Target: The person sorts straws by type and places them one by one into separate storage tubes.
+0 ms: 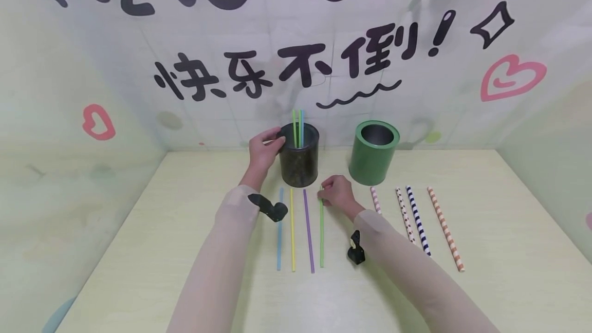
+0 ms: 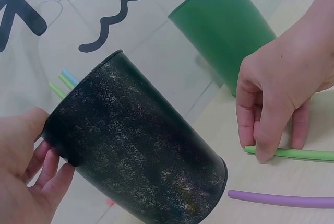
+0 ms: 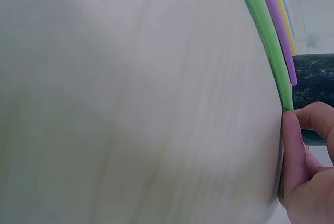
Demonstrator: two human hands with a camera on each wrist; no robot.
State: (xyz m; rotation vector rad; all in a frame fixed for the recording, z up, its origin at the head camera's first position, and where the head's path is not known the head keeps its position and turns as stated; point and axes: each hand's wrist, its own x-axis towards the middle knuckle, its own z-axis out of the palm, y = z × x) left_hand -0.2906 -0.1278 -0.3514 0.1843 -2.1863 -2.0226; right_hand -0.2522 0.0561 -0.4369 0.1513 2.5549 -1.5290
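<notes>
Head view: left hand (image 1: 262,154) is gripping the black can (image 1: 299,168) by the left side of its rim. Three standing straws (image 1: 302,127) (two green, one blue) are poking out of it, just right of the left fingers.

Right hand (image 1: 339,192) is pinching the green straw (image 1: 321,240) at its far end, nearer than the black can and off its right side; the rest is running back toward the person. Can't tell if the pinched tip is touching the tabletop (image 1: 152,251).

Between the two hands, blue straw (image 1: 279,245), yellow straw (image 1: 293,240) and purple straw (image 1: 309,235) are lying left to right, purple sitting nearest the right hand.

Green can (image 1: 371,163) is standing beyond and right of the right hand. Farther right of that hand, pink straw (image 1: 375,198), dotted straw (image 1: 405,215), navy straw (image 1: 416,215) and orange straw (image 1: 445,227) are lying; right sleeve (image 1: 407,266) is partly covering pink and dotted.
</notes>
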